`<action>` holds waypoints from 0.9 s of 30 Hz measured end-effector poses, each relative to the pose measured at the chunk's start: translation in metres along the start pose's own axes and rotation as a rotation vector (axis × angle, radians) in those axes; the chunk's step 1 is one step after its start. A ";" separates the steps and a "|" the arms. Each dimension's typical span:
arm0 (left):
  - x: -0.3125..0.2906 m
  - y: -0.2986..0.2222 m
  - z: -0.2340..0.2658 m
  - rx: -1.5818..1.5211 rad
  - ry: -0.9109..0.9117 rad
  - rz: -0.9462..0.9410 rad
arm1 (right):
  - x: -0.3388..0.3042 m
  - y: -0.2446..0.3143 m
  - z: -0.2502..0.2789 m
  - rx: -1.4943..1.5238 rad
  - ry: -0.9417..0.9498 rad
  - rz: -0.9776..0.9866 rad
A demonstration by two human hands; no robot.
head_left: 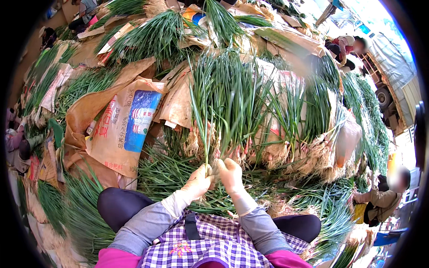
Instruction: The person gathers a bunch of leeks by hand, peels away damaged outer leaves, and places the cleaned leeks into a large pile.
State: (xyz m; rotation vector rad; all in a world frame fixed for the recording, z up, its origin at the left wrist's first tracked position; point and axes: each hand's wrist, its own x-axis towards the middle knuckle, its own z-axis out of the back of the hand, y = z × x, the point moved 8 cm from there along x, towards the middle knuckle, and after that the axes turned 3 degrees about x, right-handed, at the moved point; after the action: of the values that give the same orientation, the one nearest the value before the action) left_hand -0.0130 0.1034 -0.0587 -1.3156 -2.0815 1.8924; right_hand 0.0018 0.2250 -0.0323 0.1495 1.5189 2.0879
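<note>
My two gloved hands are close together in front of my lap. My left hand (198, 182) is closed around a green onion (206, 138), whose long leaves rise upward out of the fist. Right beside it, my right hand (230, 175) is curled closed with the thumb up; its fingertips are blurred, and what they pinch is hidden. Just beyond both hands lies a row of green onions (230, 98), leaves pointing away from me, with pinkish bulbs and pale roots toward me. Loose green onions (170, 181) cover the ground under my hands.
A printed brown paper sack (120, 129) lies crumpled at the left. More onion bundles (147, 35) and flattened sacks (290, 42) are heaped farther back. A co-worker (384, 198) sits at the right, others (344, 47) farther off. A truck (389, 76) stands at the far right.
</note>
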 end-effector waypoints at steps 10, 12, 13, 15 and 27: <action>-0.027 -0.081 0.017 -0.624 0.144 -0.182 | -0.007 -0.021 0.006 -1.070 0.770 0.204; -0.004 -0.047 0.022 -0.588 0.071 0.015 | 0.033 -0.021 0.021 -0.983 0.407 0.004; 0.001 -0.032 0.022 -0.547 0.067 0.145 | 0.054 -0.022 0.029 -0.930 0.227 -0.089; 0.001 -0.017 0.010 -0.457 0.139 0.237 | 0.089 -0.023 0.030 -0.877 0.058 -0.082; 0.004 -0.026 0.010 0.041 -0.014 -0.023 | 0.038 0.009 0.035 0.134 0.204 -0.243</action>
State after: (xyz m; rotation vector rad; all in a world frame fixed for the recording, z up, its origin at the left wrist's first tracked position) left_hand -0.0352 0.1005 -0.0414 -1.2687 -2.0432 1.9302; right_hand -0.0197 0.2712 -0.0206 -0.1963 1.7044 1.8546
